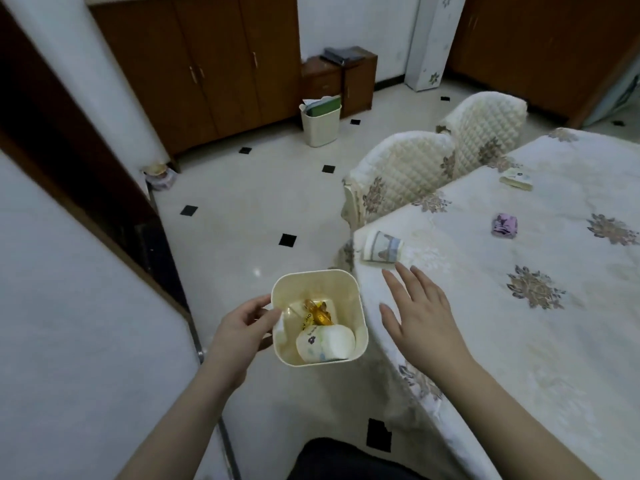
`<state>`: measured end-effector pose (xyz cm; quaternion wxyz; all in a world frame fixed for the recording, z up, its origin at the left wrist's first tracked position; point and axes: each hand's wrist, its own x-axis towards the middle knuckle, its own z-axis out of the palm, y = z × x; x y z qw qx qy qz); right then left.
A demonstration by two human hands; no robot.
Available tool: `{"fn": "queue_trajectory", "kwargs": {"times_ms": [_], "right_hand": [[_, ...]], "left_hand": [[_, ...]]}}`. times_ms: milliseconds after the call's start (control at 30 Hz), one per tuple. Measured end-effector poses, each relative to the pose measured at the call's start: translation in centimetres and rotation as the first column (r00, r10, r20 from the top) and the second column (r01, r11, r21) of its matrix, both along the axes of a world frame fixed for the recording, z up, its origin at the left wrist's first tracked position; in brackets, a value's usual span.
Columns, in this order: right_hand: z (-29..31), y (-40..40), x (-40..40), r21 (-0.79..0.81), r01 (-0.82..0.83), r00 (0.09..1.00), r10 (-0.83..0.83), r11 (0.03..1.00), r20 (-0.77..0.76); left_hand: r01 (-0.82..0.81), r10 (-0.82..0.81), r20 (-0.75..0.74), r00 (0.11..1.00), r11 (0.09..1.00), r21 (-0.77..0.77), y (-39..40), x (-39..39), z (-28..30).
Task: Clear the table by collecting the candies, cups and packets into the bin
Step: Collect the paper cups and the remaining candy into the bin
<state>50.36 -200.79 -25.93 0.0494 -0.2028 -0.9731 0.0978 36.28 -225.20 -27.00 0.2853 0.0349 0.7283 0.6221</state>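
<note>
Left hand (242, 327) gripping the rim of the cream bin (360, 327) at lower centre, beside the counter (519, 341) edge. Inside the bin: a paper cup (325, 342) and a gold-wrapped candy (320, 315). Right hand (420, 311) spread wide, empty, over the counter corner, fingertips just short of a tipped paper cup (382, 245). Further right, well apart: purple packet (504, 225), another cup (516, 179).

Probably a home dining room; clothed table (519, 323); padded chairs (401, 174).
</note>
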Motion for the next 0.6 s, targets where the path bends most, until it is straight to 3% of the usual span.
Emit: {"fn": "queue_trajectory", "kwargs": {"times_ms": [300, 600], "right_hand": [[0.0, -2.1, -5.6, -0.014, 0.009, 1.0, -0.01, 1.0, -0.024], [-2.3, 0.9, -9.3, -0.02, 0.008, 1.0, -0.008, 1.0, 0.013]], "left_hand": [[-0.086, 0.085, 0.028, 0.996, 0.996, 0.019, -4.4, -5.2, -0.7], [-0.104, 0.104, 0.031, 0.994, 0.995, -0.004, -1.2, -8.7, -1.1]]}}
